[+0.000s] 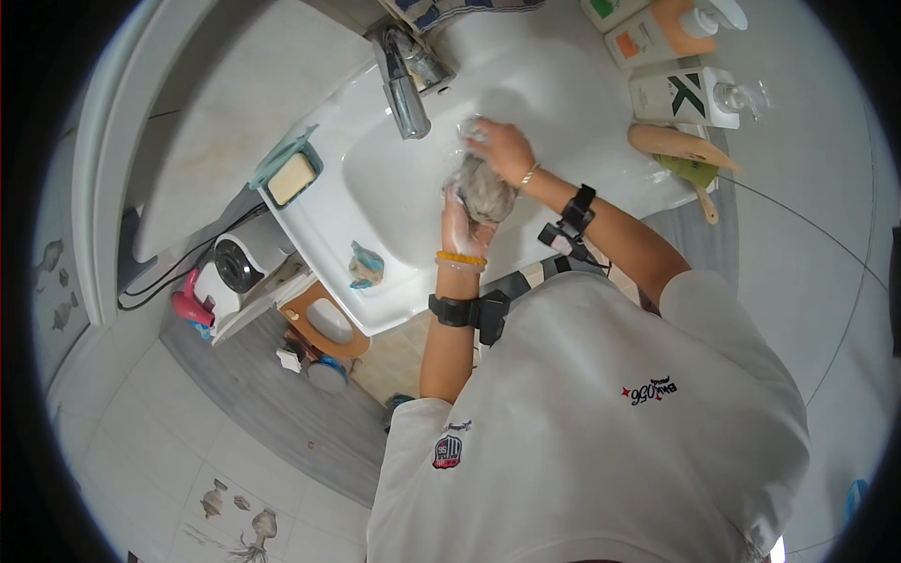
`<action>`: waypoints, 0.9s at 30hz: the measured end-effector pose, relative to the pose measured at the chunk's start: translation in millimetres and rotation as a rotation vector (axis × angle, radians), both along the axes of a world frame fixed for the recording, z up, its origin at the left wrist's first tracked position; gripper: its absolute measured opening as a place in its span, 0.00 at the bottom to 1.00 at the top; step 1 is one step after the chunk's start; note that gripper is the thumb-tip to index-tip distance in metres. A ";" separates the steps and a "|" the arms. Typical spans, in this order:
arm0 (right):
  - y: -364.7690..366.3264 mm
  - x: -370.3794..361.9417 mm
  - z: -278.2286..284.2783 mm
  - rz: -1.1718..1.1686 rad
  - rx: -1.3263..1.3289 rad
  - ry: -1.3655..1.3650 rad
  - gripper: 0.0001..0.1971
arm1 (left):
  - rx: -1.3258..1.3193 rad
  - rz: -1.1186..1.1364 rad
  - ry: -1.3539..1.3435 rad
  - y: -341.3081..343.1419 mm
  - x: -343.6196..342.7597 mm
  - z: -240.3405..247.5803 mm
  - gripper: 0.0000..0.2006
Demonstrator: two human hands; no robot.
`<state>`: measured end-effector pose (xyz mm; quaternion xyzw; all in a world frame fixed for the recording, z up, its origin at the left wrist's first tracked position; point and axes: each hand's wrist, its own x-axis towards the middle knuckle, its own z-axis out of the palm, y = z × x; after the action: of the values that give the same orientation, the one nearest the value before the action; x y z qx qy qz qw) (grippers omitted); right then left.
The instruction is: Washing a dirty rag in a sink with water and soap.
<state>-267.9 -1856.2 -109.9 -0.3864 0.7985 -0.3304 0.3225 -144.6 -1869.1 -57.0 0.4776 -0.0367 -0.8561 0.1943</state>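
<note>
Over the white sink, a wet grey-brown bundle of soft material, possibly cloth, rests in my left hand. The fingers of that hand curl around its left and near side, streaked with lather. Just above the bundle is my right hand, its wrist bent so the fingers reach left. White foam clings about those fingertips, which are blurred, so their grip does not show clearly. Exactly what kind of thing the bundle is cannot be made out.
A chrome faucet overhangs the basin. On the left rim sit a soap bar in a dish and a small blue-grey crumpled item. Pump bottles and a wooden-handled brush line the right side.
</note>
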 end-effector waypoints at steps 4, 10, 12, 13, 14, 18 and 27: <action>6.8 -21.8 18.8 -0.124 -0.342 0.099 0.20 | 0.028 0.104 0.223 -14.4 4.6 9.3 0.19; -51.7 -27.0 54.1 0.259 -0.444 0.015 0.25 | 0.115 0.130 0.216 -36.6 20.0 -2.1 0.20; -59.9 -29.4 62.1 0.469 -0.286 0.237 0.22 | 0.106 0.130 0.218 -44.1 16.7 -3.3 0.19; -58.8 -31.9 57.6 0.486 -0.242 0.267 0.19 | 0.104 0.128 0.220 -49.4 15.1 -4.7 0.19; -55.7 -33.6 56.9 0.486 -0.252 0.266 0.19 | 0.094 0.129 0.219 -54.2 13.6 -5.8 0.19; -32.0 -34.9 52.4 0.468 -0.295 0.148 0.18 | 0.078 0.051 0.219 -61.9 0.6 -12.0 0.18; 32.6 -36.1 15.8 -0.392 -0.356 -0.173 0.11 | 0.138 -0.084 0.149 -76.4 -50.4 -19.2 0.17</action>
<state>-304.0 -1823.7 -94.1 -0.2455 0.7567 -0.5534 0.2467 -195.0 -1945.4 -76.2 0.4230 0.0171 -0.8970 0.1271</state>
